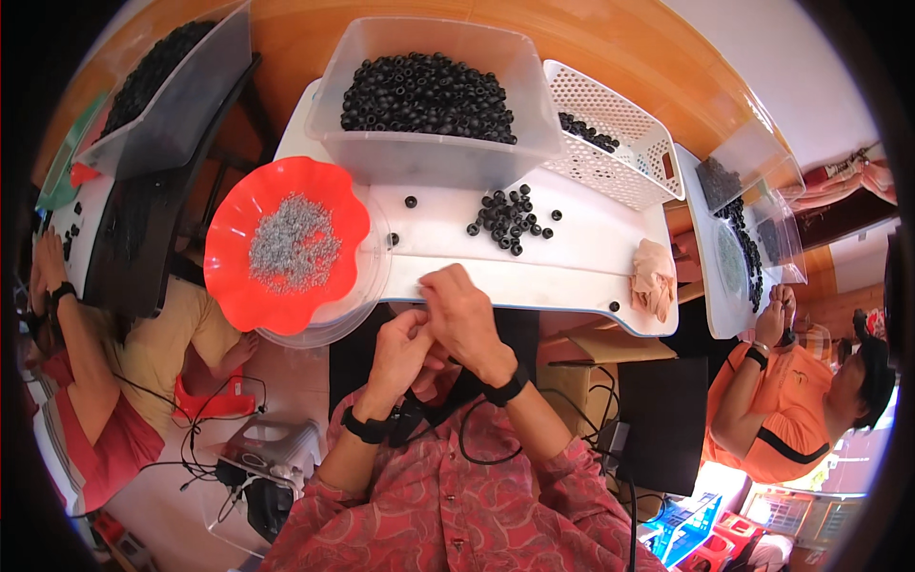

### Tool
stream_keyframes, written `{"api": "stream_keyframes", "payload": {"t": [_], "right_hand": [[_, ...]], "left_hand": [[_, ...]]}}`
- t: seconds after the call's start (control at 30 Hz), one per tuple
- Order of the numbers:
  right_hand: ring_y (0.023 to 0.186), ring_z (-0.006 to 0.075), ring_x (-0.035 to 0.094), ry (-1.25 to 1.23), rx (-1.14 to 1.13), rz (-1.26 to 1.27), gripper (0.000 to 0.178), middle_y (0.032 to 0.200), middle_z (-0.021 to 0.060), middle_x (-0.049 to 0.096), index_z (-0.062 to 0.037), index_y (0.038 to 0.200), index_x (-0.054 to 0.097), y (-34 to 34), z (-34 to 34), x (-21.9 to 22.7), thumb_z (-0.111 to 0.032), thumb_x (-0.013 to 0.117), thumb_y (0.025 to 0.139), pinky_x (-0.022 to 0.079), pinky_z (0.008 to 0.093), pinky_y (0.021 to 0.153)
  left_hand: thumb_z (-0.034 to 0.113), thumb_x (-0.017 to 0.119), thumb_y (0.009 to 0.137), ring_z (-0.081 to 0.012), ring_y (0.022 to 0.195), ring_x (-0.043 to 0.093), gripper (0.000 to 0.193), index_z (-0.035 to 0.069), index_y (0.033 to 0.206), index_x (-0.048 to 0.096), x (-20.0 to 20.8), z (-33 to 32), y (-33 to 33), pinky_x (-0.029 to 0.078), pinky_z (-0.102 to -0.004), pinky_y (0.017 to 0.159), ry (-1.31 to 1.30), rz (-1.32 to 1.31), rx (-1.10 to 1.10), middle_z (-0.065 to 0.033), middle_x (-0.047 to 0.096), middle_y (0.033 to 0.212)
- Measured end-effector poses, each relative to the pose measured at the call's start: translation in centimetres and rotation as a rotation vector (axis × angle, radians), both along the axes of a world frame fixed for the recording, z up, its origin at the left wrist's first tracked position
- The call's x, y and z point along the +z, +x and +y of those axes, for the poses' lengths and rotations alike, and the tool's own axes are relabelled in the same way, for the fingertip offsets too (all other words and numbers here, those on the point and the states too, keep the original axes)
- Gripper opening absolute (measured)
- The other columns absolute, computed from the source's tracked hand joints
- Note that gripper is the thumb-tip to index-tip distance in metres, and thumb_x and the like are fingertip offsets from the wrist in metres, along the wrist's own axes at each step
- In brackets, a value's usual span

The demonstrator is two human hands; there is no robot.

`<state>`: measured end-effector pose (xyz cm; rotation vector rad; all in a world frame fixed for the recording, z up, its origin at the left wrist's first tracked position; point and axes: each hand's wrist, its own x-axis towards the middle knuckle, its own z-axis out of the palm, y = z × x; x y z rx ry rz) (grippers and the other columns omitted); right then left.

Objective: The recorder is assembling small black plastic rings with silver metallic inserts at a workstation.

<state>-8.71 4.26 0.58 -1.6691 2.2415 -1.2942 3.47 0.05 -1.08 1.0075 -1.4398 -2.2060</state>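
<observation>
My left hand (397, 358) and my right hand (465, 322) meet in front of the table's near edge. Both are closed, with fingertips pressed together. Anything between them is hidden or too small to make out. Beyond them on the white table (448, 278) lies a loose pile of small black round parts with holes (513, 219). To the left stands a red wavy-rimmed bowl (229, 229) holding many tiny silvery metal pieces (294, 244).
A clear plastic bin (438, 160) full of black parts stands at the back, beside a white perforated basket (610, 172). A crumpled beige cloth (653, 279) lies at the right edge. Co-workers sit left (133, 367) and right (777, 410). Cables (195, 429) hang below.
</observation>
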Motion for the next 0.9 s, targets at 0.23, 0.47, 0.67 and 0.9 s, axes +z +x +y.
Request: {"api": "stream_keyframes", "payload": {"t": [0.23, 0.47, 0.67, 0.9], "right_hand": [[0.065, 0.0075, 0.063, -0.13, -0.302, -0.53, 0.012, 0.073, 0.0036, 0.067, 0.0013, 0.097, 0.067, -4.4, 5.5, -1.4, -0.003, 0.069, 0.085, 0.05, 0.0207, 0.058], [0.063, 0.012, 0.065, -0.108, -0.335, -0.534, 0.012, 0.075, 0.0083, 0.067, 0.0017, 0.095, 0.068, -5.6, 6.3, -1.3, -0.004, 0.068, 0.085, 0.051, 0.0248, 0.059], [0.066, 0.0068, 0.064, -0.068, -0.341, -0.632, 0.014, 0.076, 0.0041, 0.067, 0.0003, 0.101, 0.067, -5.5, 6.5, -1.4, -0.009, 0.064, 0.09, 0.049, 0.0202, 0.051], [0.059, 0.0078, 0.062, -0.15, -0.329, -0.665, 0.009, 0.072, 0.0053, 0.065, 0.0013, 0.095, 0.065, -5.3, 6.4, -1.9, -0.004, 0.064, 0.088, 0.049, 0.022, 0.049]], "left_hand": [[0.017, 0.061, 0.095, -0.0069, 0.06, 0.06, 0.019, -0.002, 0.098, 0.065, 2.6, -0.4, -3.7, 0.05, -0.0215, 0.051, -0.246, 0.042, 0.033, -0.0053, 0.066, 0.077], [0.006, 0.063, 0.086, -0.0362, 0.079, 0.062, 0.012, -0.001, 0.095, 0.067, 2.7, -3.4, -9.8, 0.05, -0.0408, 0.071, -1.087, -0.011, 0.254, -0.0176, 0.063, 0.089], [0.01, 0.063, 0.086, -0.0322, 0.09, 0.06, 0.016, 0.004, 0.1, 0.067, 1.1, -4.0, -12.3, 0.05, -0.0422, 0.076, -1.315, -0.214, 0.192, -0.0125, 0.061, 0.097], [0.008, 0.063, 0.083, -0.0335, 0.087, 0.059, 0.014, 0.002, 0.096, 0.063, 1.0, -4.0, -12.5, 0.05, -0.0431, 0.073, -1.428, -0.264, 0.184, -0.0137, 0.058, 0.092]]}}
